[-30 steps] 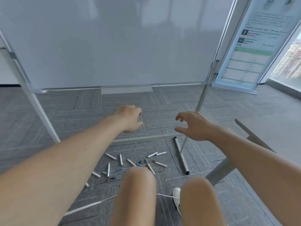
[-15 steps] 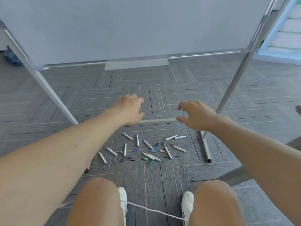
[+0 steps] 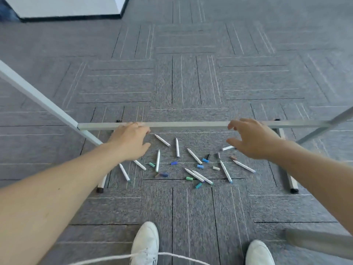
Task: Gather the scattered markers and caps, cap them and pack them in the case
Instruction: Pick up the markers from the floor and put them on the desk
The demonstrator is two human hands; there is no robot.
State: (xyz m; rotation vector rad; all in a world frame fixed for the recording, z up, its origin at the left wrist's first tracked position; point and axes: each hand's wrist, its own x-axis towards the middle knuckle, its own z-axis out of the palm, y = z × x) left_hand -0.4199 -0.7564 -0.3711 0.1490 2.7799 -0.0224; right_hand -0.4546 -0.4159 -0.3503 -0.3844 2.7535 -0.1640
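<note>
Several white markers (image 3: pixel 177 147) lie scattered on the grey carpet in front of my feet, uncapped. Among them lie several loose caps: blue caps (image 3: pixel 205 160), a green cap (image 3: pixel 151 164), a teal cap (image 3: pixel 198 185), a white cap (image 3: pixel 216 168), a brown cap (image 3: pixel 233 157). My left hand (image 3: pixel 129 142) hovers over the left end of the scatter, fingers loosely curled, holding nothing. My right hand (image 3: pixel 252 139) hovers over the right end, fingers spread, nothing in it. No case is in view.
A grey metal crossbar (image 3: pixel 187 124) of the whiteboard stand runs low across, just beyond the markers. Its legs (image 3: pixel 38 96) slant at left and right, with black-tipped feet (image 3: pixel 293 185) on the carpet. My white shoes (image 3: pixel 146 243) and a white cord (image 3: pixel 114 258) are below.
The view has tilted down and closer to the floor; the whiteboard has left the frame. Both hands have dropped lower, now over the two ends of the marker scatter.
</note>
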